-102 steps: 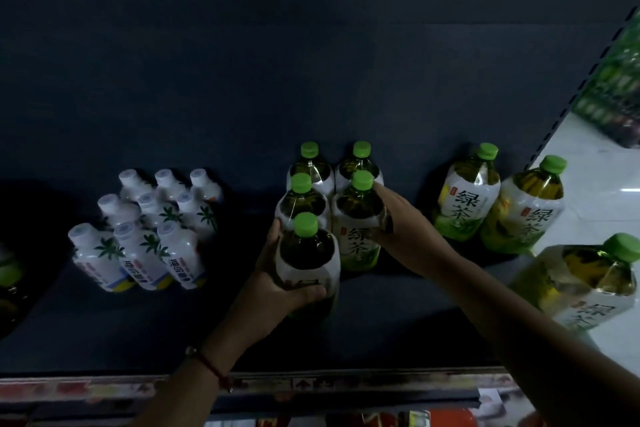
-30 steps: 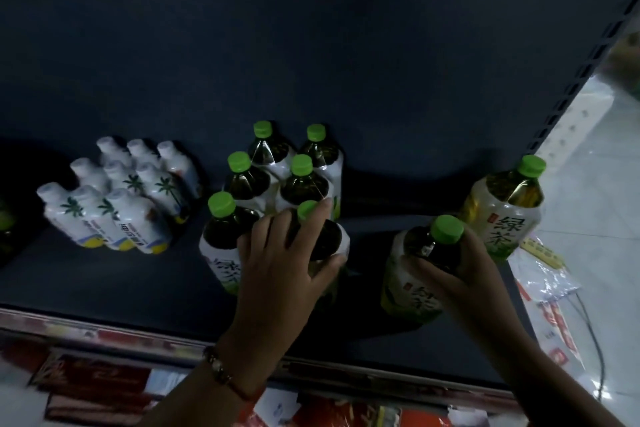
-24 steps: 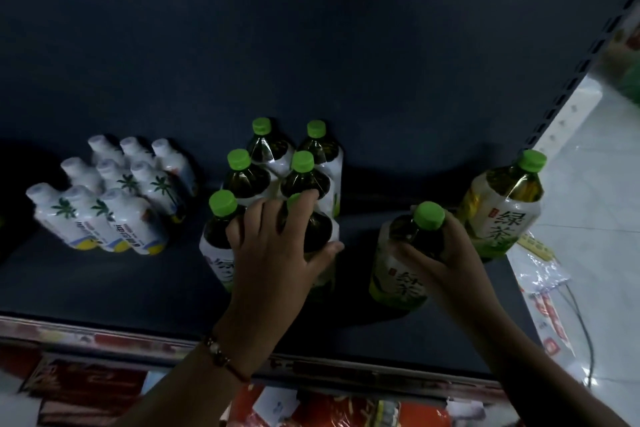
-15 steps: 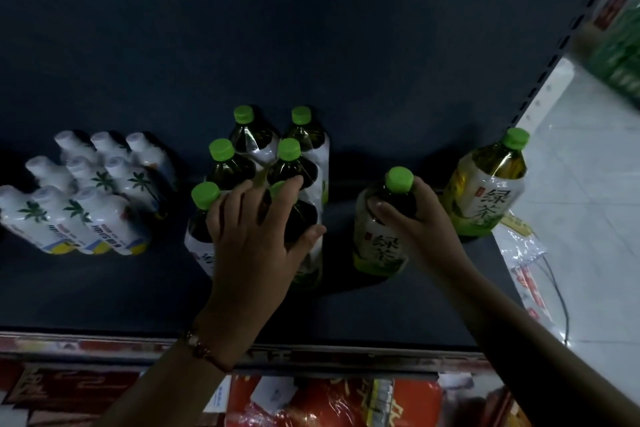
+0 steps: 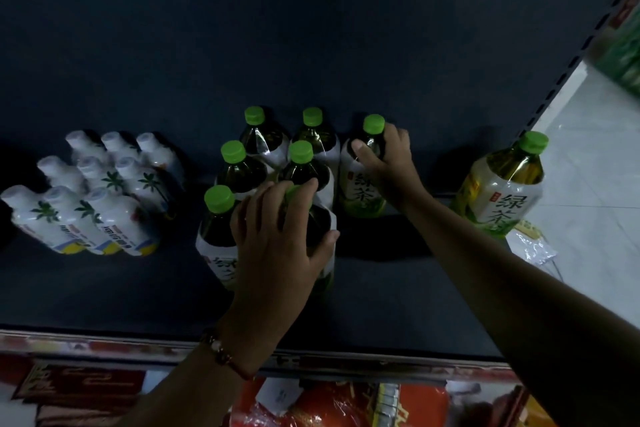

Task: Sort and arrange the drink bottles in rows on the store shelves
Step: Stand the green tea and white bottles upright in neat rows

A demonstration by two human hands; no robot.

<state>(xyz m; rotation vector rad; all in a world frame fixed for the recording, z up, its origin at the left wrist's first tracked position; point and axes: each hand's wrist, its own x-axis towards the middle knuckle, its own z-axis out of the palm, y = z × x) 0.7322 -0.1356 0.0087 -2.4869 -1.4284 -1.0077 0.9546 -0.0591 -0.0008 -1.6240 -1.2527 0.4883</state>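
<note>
Green-capped clear plastic tea bottles (image 5: pixel 301 163) stand upright in a two-wide block on the dark blue shelf (image 5: pixel 104 288), roughly mid-shelf. The right hand (image 5: pixel 388 163) curls round the neck of another green-capped tea bottle (image 5: pixel 360 184), which stands at the block's right side, just beside the back rows. The left hand (image 5: pixel 277 236) lies over the front-right bottle of the block (image 5: pixel 323 225), fingers spread across its cap and shoulder, thumb against its side (a loose hold rather than a tight one). One more green-capped tea bottle (image 5: pixel 502 191) stands well apart near the shelf's right end. Small white bottles with palm-tree labels (image 5: pixel 104 194) sit in three rows to the left.
</note>
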